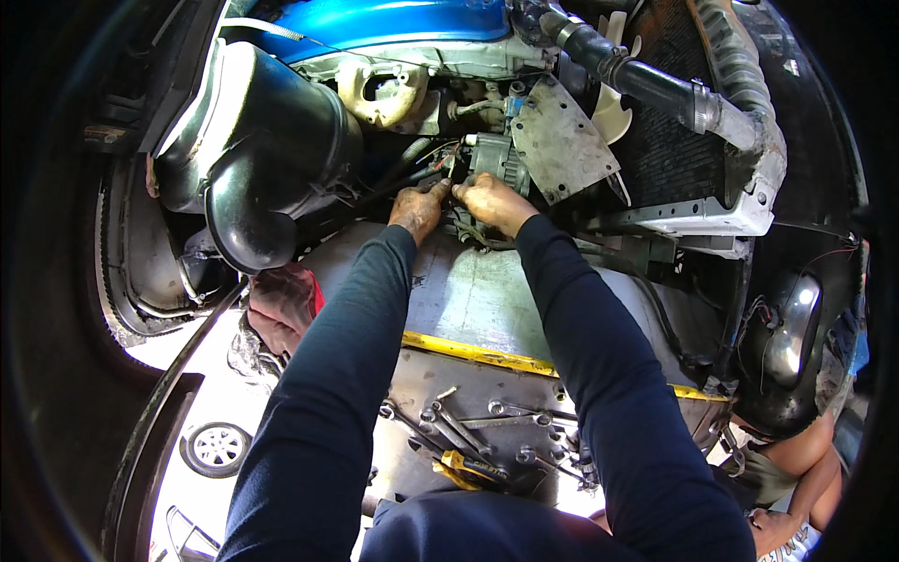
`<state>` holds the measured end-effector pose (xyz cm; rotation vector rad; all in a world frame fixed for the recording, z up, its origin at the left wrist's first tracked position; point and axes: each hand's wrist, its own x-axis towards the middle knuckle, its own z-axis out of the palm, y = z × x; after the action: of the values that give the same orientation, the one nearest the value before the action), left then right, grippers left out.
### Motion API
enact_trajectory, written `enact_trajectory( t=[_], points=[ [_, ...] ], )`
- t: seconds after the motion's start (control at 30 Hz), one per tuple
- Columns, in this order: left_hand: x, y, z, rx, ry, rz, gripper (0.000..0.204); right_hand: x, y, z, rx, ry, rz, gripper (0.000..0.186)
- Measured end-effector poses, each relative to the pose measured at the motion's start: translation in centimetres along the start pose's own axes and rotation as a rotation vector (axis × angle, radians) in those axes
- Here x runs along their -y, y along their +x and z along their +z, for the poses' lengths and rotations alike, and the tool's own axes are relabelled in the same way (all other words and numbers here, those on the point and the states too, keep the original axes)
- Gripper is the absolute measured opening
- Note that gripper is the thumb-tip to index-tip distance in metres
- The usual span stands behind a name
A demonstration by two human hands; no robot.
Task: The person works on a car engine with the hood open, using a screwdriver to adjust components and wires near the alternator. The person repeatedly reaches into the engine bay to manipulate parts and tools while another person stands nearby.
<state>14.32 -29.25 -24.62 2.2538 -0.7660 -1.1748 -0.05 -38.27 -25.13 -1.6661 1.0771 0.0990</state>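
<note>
My left hand (420, 204) and my right hand (490, 199) meet deep in the engine bay, beside a grey ribbed alternator-like housing (510, 161) and thin wires (438, 164). Both have curled fingers pinched close together; what they hold is too small and shadowed to make out. Above them are a pale cast pipe fitting (379, 94) and a flat perforated metal plate (562, 136). A metal crossmember (478, 290) with a yellow edge lies below my wrists.
A black air housing (253, 131) fills the left; radiator (674, 122) and hose (641, 80) stand right. Several wrenches (449, 426) lie on a lower metal surface. A red-brown cloth (281, 309) sits lower left, a wheel (213, 450) beyond. Another person's arm (801, 496) shows lower right.
</note>
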Motion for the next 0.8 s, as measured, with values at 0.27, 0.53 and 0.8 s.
enact_trajectory(
  t=[0.27, 0.53, 0.8],
  points=[
    [0.6, 1.2, 0.4, 0.046, 0.239, 0.145, 0.054, -1.9, 0.5, 0.2, -0.075, 0.099, -0.050, 0.046],
    [-1.0, -0.4, 1.1, -0.032, 0.412, 0.101, 0.037, -0.6, 0.4, 0.6, -0.001, -0.271, -0.253, 0.051],
    [-0.2, -0.2, 1.8, -0.082, 0.370, 0.158, 0.037, -2.6, 0.3, 1.3, 0.119, 0.238, -0.168, 0.030]
  ],
)
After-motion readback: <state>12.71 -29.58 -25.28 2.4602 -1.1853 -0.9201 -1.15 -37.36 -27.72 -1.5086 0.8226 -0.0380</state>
